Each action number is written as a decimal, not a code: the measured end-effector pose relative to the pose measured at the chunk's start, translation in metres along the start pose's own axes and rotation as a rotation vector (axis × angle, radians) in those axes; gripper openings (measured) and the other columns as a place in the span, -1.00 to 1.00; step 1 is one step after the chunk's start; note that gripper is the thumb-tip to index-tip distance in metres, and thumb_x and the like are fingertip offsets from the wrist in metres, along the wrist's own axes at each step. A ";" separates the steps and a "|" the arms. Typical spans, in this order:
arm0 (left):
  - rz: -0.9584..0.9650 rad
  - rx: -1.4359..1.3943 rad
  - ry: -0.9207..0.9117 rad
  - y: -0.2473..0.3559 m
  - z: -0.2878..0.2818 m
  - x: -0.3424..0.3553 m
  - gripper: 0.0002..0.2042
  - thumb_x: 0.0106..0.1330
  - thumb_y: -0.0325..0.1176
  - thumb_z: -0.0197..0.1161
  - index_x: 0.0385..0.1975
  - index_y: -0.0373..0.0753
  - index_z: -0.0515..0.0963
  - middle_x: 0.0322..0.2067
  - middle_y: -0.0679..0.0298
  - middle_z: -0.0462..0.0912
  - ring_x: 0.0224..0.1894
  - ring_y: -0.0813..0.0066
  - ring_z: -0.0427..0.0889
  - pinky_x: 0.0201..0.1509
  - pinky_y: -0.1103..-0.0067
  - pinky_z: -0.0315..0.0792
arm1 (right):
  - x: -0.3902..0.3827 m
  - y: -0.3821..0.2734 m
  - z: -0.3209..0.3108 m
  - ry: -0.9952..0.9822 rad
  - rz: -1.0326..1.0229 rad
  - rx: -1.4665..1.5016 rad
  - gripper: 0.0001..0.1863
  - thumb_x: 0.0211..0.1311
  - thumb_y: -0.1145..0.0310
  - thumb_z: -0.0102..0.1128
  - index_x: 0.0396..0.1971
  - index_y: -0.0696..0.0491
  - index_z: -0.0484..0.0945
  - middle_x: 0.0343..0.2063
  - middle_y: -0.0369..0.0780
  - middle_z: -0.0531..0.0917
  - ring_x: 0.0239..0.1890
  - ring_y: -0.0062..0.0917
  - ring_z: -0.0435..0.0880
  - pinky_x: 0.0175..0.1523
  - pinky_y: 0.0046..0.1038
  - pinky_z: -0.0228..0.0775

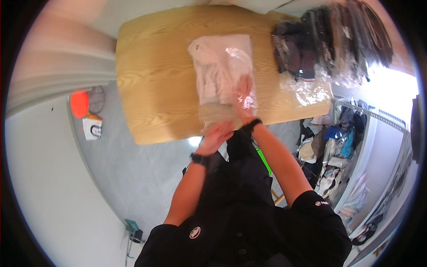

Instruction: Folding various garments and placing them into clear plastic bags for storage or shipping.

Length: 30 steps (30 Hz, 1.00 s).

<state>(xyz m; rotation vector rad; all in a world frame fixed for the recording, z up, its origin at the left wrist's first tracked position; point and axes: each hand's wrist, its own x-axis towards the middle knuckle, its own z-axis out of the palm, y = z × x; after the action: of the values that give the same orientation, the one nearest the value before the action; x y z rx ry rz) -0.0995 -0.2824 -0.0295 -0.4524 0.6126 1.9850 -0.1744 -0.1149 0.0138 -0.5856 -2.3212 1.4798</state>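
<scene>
A folded pale pinkish-white garment (214, 66) lies in a clear plastic bag (213, 115) on the wooden table (155, 80). The bag's loose, see-through end points toward me at the table's near edge. On the right side of the bag rests my right hand (243, 100), open, its fingers stretched away from me and slightly blurred. My left hand (217, 137) is at the bag's near end, fingers extended over the plastic; its fingertips are soft with blur. I see no object in either palm. Dark bands circle both wrists.
Bagged dark garments (333, 40) are piled at the table's far right, beside a loose clear plastic bag (311, 94). Clothes fill a metal rack (342, 138) on the right. An orange-red round object (79, 104) and a white box (92, 128) stand on the left floor.
</scene>
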 end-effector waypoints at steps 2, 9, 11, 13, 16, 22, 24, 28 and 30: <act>-0.200 0.293 -0.016 0.030 -0.022 -0.030 -0.66 0.27 -0.45 0.10 0.06 -0.30 0.38 0.02 0.14 0.50 0.05 0.41 0.49 0.09 0.51 0.38 | -0.053 0.024 -0.046 -0.222 -0.299 -0.481 -0.42 0.15 0.54 -0.06 0.23 0.04 0.19 0.16 0.08 0.26 0.17 -0.02 0.26 0.17 -0.12 0.20; 0.418 0.888 0.581 0.149 -0.028 0.012 -0.50 0.23 -0.15 0.22 0.06 -0.34 0.34 -0.02 0.17 0.48 0.00 0.47 0.45 0.04 0.55 0.32 | -0.049 0.048 -0.074 0.085 0.199 -0.171 -0.59 0.01 0.43 0.19 -0.09 0.19 0.38 -0.15 -0.06 0.52 0.00 -0.28 0.45 0.09 -0.39 0.26; 0.365 0.936 0.460 0.161 0.015 0.044 -0.39 0.21 -0.11 0.24 0.13 -0.39 0.25 0.07 0.11 0.40 0.08 0.40 0.40 0.14 0.55 0.26 | 0.008 0.065 -0.063 0.153 0.248 -0.124 -0.42 0.03 0.24 0.27 0.00 0.25 0.32 -0.12 -0.04 0.51 0.03 -0.30 0.44 0.11 -0.40 0.25; 0.329 0.918 0.413 0.158 0.026 0.066 -0.41 0.20 -0.12 0.25 0.11 -0.40 0.27 0.04 0.11 0.44 0.03 0.42 0.43 0.09 0.56 0.30 | 0.031 0.074 -0.054 0.124 0.314 -0.098 -0.30 0.02 0.13 0.30 0.05 0.27 0.27 -0.10 -0.02 0.51 0.04 -0.29 0.44 0.11 -0.39 0.26; 0.327 0.960 0.455 0.148 0.036 0.072 -0.47 0.19 -0.16 0.27 0.04 -0.40 0.35 -0.07 0.14 0.52 -0.08 0.45 0.49 -0.02 0.57 0.36 | 0.042 0.065 -0.053 -0.066 0.448 -0.020 -0.15 -0.07 -0.01 0.35 0.07 0.32 0.27 -0.10 0.02 0.51 -0.02 -0.29 0.50 0.07 -0.38 0.32; 0.665 1.050 0.646 0.072 0.061 0.043 -0.69 0.19 -0.28 0.25 -0.18 -0.39 0.53 -0.27 0.20 0.61 -0.23 0.52 0.52 -0.14 0.57 0.40 | 0.000 0.050 -0.097 -0.545 0.760 0.333 -0.27 -0.06 -0.06 0.32 0.04 0.15 0.42 -0.26 -0.29 0.57 -0.32 -0.62 0.50 -0.27 -0.55 0.32; 0.712 1.080 0.700 0.037 0.088 0.017 -0.70 0.21 -0.31 0.21 -0.15 -0.39 0.52 -0.25 0.22 0.60 -0.22 0.52 0.52 -0.12 0.58 0.40 | -0.017 0.055 -0.123 -0.628 0.856 0.427 -0.42 0.05 0.11 0.27 0.00 0.17 0.45 -0.23 -0.28 0.58 -0.31 -0.63 0.52 -0.22 -0.58 0.35; 0.745 0.901 0.635 -0.028 0.133 -0.034 -0.61 0.21 -0.35 0.16 0.01 -0.42 0.41 -0.12 0.24 0.53 -0.12 0.51 0.49 -0.05 0.56 0.38 | -0.040 0.028 -0.209 -0.697 0.719 0.579 -0.43 0.03 0.12 0.28 -0.04 0.22 0.48 -0.20 -0.21 0.60 -0.17 -0.55 0.54 -0.04 -0.51 0.36; 0.655 0.987 0.534 -0.053 0.191 -0.057 -0.59 0.21 -0.35 0.16 0.03 -0.42 0.38 -0.08 0.22 0.51 -0.09 0.48 0.49 -0.02 0.56 0.38 | -0.045 0.016 -0.269 -0.838 0.599 0.611 -0.44 0.05 0.20 0.27 0.02 0.23 0.43 -0.09 -0.22 0.56 -0.07 -0.59 0.49 0.07 -0.52 0.30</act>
<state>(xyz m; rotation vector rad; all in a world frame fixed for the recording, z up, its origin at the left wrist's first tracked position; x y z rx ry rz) -0.0375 -0.1880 0.1429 -0.1440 2.1498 1.8160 -0.0040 0.0774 0.1070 -0.5667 -2.0337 3.0334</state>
